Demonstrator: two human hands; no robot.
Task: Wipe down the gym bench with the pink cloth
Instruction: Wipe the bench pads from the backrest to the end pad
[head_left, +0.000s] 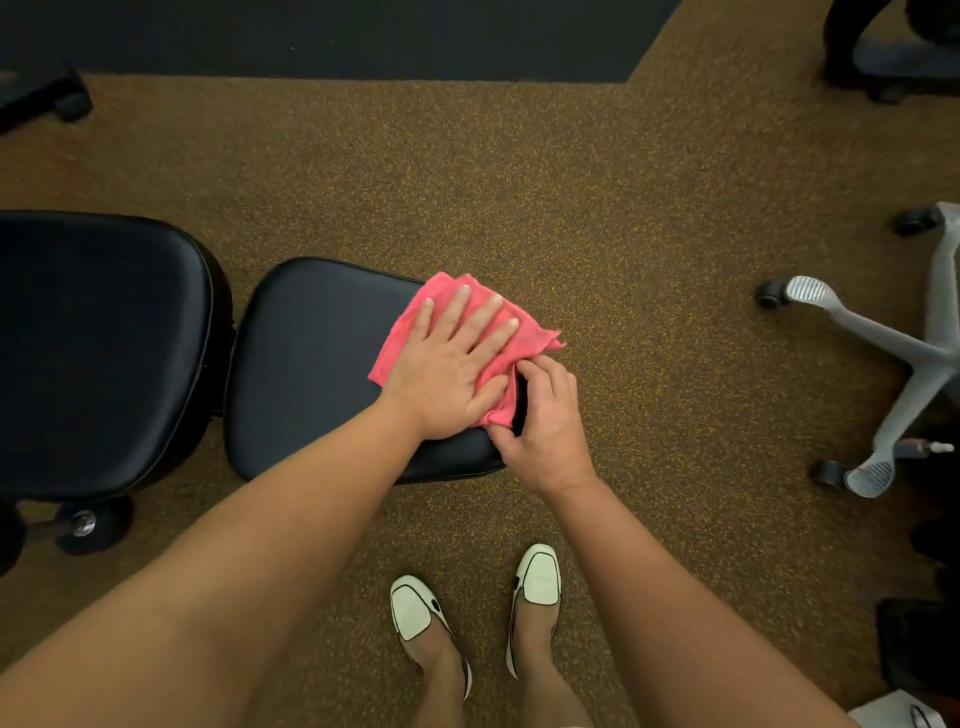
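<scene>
Past bare forearms (291, 519), the left hand (448, 366) lay flat on the pink fabric cloth (408, 335) atop the black padded surface (311, 364). The right hand (545, 423) pinched its edge.

The larger black padded vinyl back pad (98, 353) runs off the left edge. The left grip (447, 364) covers the middle of the crumpled pink cloth (535, 340). The grey star-shaped wheeled chair base (904, 358) is cut by the right edge; dark shapes (893, 52) at top right are unidentifiable.
</scene>
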